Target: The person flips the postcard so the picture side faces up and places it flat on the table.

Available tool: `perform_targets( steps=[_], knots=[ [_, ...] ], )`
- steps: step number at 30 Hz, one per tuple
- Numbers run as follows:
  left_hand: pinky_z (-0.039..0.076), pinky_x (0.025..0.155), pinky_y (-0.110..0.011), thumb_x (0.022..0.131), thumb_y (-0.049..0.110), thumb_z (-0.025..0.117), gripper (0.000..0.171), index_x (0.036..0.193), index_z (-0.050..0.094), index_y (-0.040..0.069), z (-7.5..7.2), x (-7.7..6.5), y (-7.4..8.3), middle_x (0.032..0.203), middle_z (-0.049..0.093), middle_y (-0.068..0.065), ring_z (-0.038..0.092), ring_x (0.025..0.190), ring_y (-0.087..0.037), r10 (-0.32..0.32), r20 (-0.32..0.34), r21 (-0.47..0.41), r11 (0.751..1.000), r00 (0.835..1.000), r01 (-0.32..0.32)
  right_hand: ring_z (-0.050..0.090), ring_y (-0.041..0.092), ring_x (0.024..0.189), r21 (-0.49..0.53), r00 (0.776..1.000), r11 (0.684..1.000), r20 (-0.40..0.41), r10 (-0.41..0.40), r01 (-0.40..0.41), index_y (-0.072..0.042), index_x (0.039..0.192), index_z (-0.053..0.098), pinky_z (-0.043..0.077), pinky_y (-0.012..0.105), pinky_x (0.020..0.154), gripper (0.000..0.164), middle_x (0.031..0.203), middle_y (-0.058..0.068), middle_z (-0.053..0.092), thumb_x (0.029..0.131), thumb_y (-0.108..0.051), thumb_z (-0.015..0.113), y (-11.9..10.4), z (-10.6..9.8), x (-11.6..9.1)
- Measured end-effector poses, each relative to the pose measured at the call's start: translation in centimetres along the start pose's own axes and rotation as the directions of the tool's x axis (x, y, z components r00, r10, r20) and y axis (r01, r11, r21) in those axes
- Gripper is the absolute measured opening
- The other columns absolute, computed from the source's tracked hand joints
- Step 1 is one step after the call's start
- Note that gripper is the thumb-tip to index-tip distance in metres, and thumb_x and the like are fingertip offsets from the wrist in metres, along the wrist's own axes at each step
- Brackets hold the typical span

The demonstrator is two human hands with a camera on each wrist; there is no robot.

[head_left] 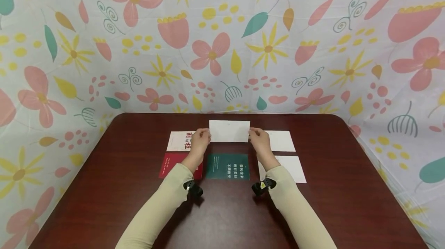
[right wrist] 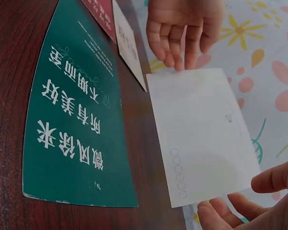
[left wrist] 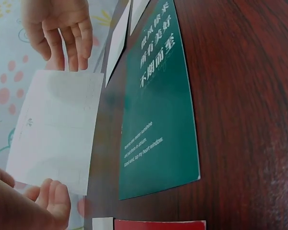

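Observation:
Between both hands a white postcard (head_left: 229, 131) is held up off the table, with its side edges to left and right. My left hand (head_left: 200, 140) pinches its left edge, and my right hand (head_left: 260, 142) pinches the right edge. The postcard (right wrist: 201, 134) shows a column of small printed circles along one side and a tiny emblem. Nearer to me, a green card (head_left: 227, 166) with white Chinese characters lies flat on the table. Under and beside my left forearm lie a red card (head_left: 170, 166) and a white card with red characters (head_left: 178, 141).
On the right, two white cards (head_left: 282, 140) lie one behind the other, partly covered by my right hand and wrist. The dark red-brown table (head_left: 333, 202) ends at a flower-patterned cloth (head_left: 212, 21) behind it. Each wrist wears a black camera (head_left: 192, 189).

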State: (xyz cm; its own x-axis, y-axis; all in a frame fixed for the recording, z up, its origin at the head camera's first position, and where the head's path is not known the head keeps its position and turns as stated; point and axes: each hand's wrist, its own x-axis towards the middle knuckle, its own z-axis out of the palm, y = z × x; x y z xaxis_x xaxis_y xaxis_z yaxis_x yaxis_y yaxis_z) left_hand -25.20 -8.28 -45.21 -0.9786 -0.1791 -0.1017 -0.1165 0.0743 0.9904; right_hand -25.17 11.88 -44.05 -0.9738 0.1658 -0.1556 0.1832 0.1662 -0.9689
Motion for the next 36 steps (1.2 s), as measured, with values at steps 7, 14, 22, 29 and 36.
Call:
perform_targets(
  steps=[7,14,22,29,36],
  knots=[
    [0.048,0.093,-0.041,0.106,0.027,0.032,0.044,0.116,0.055,-0.01,0.0,0.3,0.0,0.109,0.061,-0.025,0.059,0.107,-0.039,-0.017,-0.001,-0.091,0.996,1.0,0.017,0.055,0.034,0.113,0.072,0.999,0.997,-0.048,0.02,-0.017,0.008,0.127,0.056,0.044,0.041,0.098,0.043,0.124,0.025,0.057,0.104,-0.024,0.038,0.0,-0.1,0.1],
    [0.049,0.093,-0.042,0.105,0.024,0.039,0.04,0.107,0.056,-0.012,-0.2,0.2,-0.3,0.111,0.058,-0.027,0.061,0.105,-0.04,-0.011,0.021,-0.085,0.996,1.0,0.013,0.054,0.036,0.115,0.101,0.999,0.995,-0.04,0.014,-0.01,0.01,0.126,0.056,0.042,0.044,0.1,0.041,0.127,0.025,0.055,0.103,-0.021,0.043,0.2,-0.5,0.1],
    [0.052,0.076,-0.032,0.088,0.002,0.061,0.019,0.105,0.062,-0.006,-0.6,0.1,-0.7,0.109,0.061,-0.02,0.058,0.095,-0.029,0.044,0.012,0.16,0.986,0.999,-0.046,0.054,0.025,0.099,-0.059,0.999,0.998,-0.048,-0.005,0.002,0.003,0.122,0.06,0.044,0.025,0.071,0.034,0.12,0.02,0.058,0.089,-0.001,0.058,1.1,-0.3,0.4],
    [0.053,0.073,-0.033,0.086,0.001,0.064,0.033,0.118,0.06,-0.003,-0.7,0.2,-0.8,0.102,0.063,-0.018,0.06,0.09,-0.028,0.051,0.037,0.27,0.961,0.998,-0.059,0.054,0.026,0.098,-0.116,0.999,0.993,-0.046,-0.018,0.012,0.004,0.125,0.058,0.045,0.023,0.068,0.04,0.115,0.02,0.058,0.085,0.005,0.058,1.9,-0.1,0.8],
    [0.055,0.074,-0.034,0.083,0.003,0.069,0.038,0.12,0.061,-0.004,-0.7,1.1,-1.4,0.098,0.062,-0.016,0.058,0.085,-0.025,0.093,0.094,0.409,0.904,0.991,-0.124,0.056,0.027,0.095,-0.226,0.999,0.973,-0.002,-0.047,0.045,0.008,0.121,0.06,0.045,0.023,0.065,0.037,0.108,0.022,0.06,0.084,0.003,0.06,2.4,-0.1,1.4]
  ],
)
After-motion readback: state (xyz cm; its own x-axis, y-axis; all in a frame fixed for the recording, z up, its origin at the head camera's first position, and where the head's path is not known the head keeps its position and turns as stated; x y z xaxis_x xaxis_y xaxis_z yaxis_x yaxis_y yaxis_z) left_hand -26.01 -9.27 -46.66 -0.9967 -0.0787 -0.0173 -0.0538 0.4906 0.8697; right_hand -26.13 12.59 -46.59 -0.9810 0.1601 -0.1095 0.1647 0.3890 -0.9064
